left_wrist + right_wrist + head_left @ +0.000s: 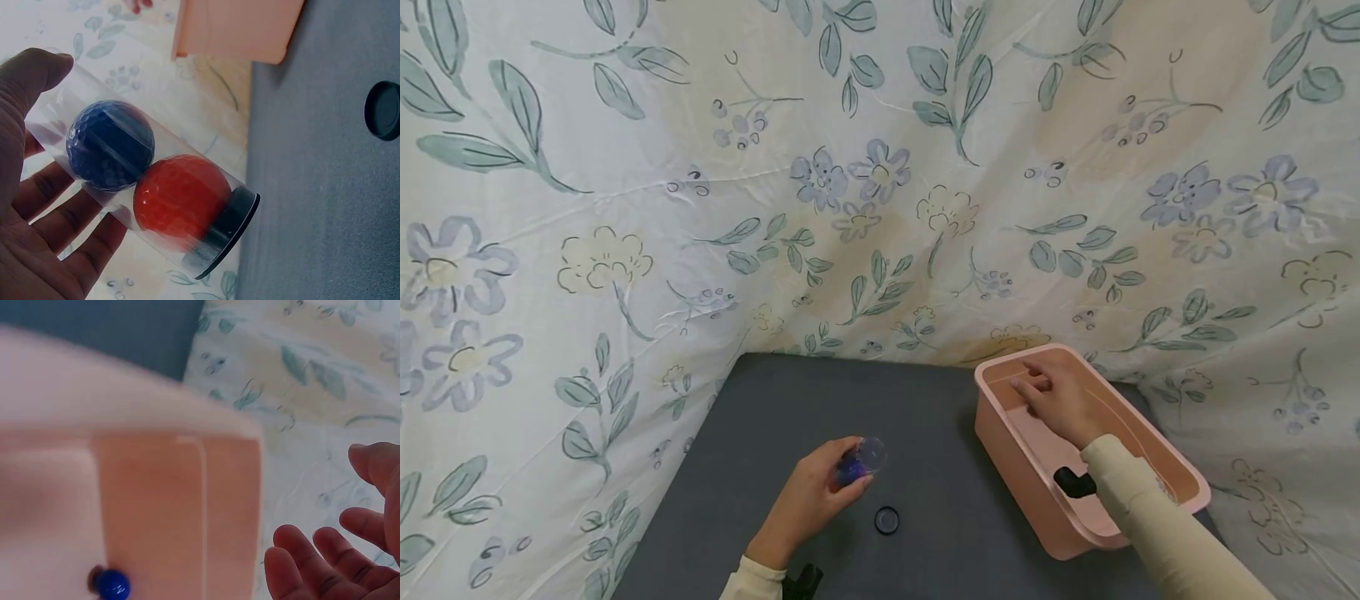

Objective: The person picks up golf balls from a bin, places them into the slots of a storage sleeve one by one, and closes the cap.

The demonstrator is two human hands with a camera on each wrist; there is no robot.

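Note:
My left hand [811,498] grips a clear plastic tube [871,456] above the table, thumb on one side and fingers on the other. In the left wrist view, a blue golf ball [110,145] and a red golf ball [182,203] sit inside the tube, with a black cap [228,232] on its lower end. A loose black cap [887,520] lies on the table near that hand. My right hand [1062,403] is over the pink bin [1011,475], fingers loosely bent and holding nothing. A shiny blue ball [113,585] lies inside the bin.
The dark grey table [850,400] lies beneath both hands. Floral cloth [880,208] hangs behind it and along both sides. The bin stands at the table's right, its far end close to the cloth.

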